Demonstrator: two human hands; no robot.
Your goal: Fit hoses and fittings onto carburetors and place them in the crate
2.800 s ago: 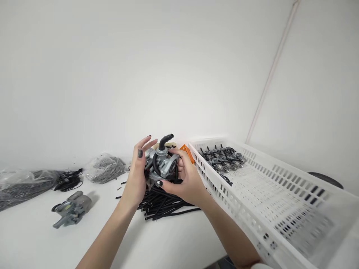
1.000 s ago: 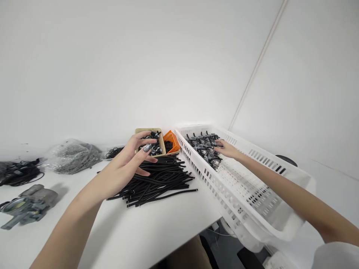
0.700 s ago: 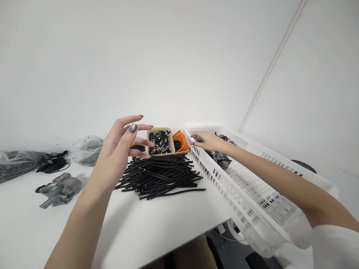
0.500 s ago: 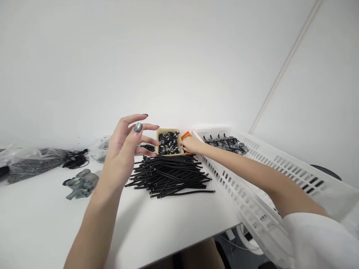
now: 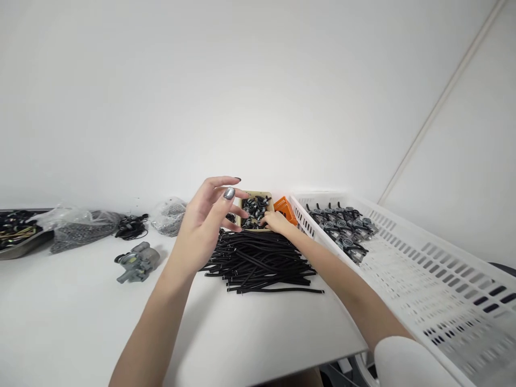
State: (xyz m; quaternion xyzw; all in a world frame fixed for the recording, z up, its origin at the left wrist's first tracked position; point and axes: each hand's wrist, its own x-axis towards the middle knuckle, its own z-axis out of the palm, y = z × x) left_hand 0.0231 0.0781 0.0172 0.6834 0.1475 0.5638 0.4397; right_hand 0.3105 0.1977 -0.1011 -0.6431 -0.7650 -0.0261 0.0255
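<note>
Fingers spread and holding nothing, my left hand (image 5: 212, 217) is raised over the left end of a pile of black tubes (image 5: 266, 260). My right hand (image 5: 276, 221) reaches into the front right part of a yellowish tray (image 5: 260, 193) of small black and grey parts (image 5: 255, 207). Its fingertips are bent down among the parts, and whether they grip one is hidden. An orange basket (image 5: 285, 208) stands just right of the tray.
A large white crate (image 5: 411, 231) with black and grey assemblies (image 5: 342, 226) stands at the right. On the left are a grey metal part (image 5: 137, 262), plastic bags of small parts (image 5: 86, 228), black cords (image 5: 131, 227) and a metal tray (image 5: 24, 248).
My right hand has moved left from the orange basket into the yellowish tray. My left hand remains raised with spread fingers. The view has shifted, showing more of the crate.
</note>
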